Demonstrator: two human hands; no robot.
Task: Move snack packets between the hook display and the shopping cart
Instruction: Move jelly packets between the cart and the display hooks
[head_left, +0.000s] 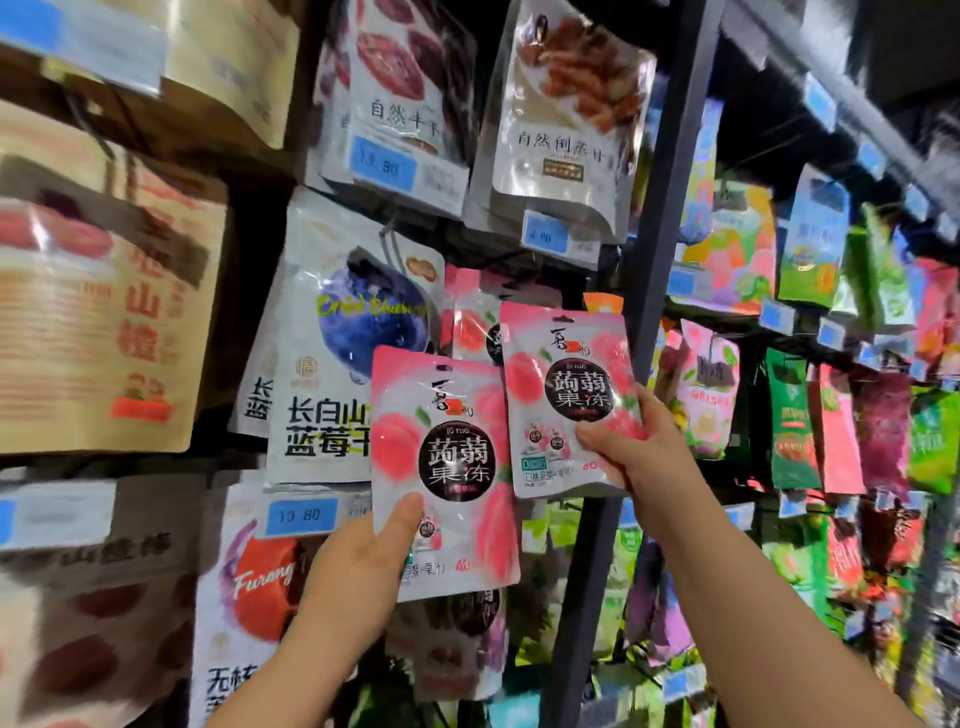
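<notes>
Head view shows two matching pink peach packets raised in front of the hook display, one in each hand. The left packet (447, 467) is pinched at its lower left corner by the left hand (358, 566), thumb pressed on the front and the other fingers hidden behind. The right packet (569, 400) sits higher and just overlaps the first at its edge; the right hand (631, 447) grips its lower right side, thumb across the front, remaining fingers out of sight behind.

Both packets carry 蒟蒻果冻 in white on a dark disc. Just behind them, more packets of the same pink kind (470, 322) hang on a hook. The shopping cart is not visible.

Whether the packets are coming off the hook or going back cannot be told; with both held up close to the matching stock, rehanging seems likely. That would call for lining each packet's top hole up with the hook tip.

Left of them hangs a dried blueberry bag (337, 338) reading 长白山蓝莓干, above a blue price tag (301, 515) reading 13.80.
</notes>
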